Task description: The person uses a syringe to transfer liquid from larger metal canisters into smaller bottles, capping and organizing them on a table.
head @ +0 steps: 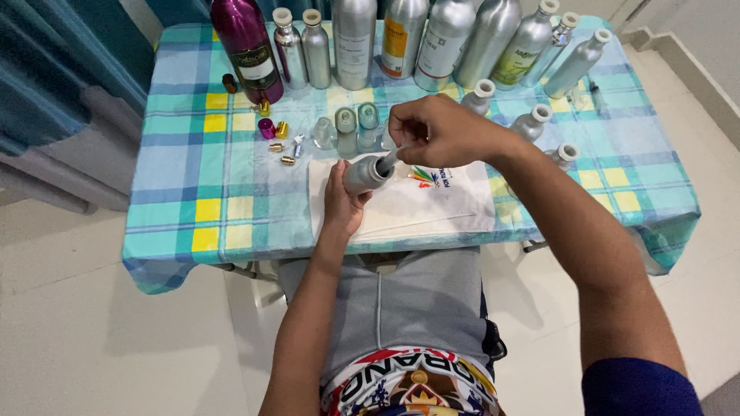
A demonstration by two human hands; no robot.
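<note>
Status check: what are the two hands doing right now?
Left hand grips small silver metal bottle. Right hand holds thin syringe-like tool at its mouth. Nothing in the way.

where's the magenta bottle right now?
In the head view, the magenta bottle stands upright at the table's far left corner, left of the row of silver bottles, with small gold caps just in front.

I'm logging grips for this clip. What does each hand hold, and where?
Left hand grips a small silver bottle round its body; right hand pinches a thin tool at its top, tip in the bottle's mouth.
</note>
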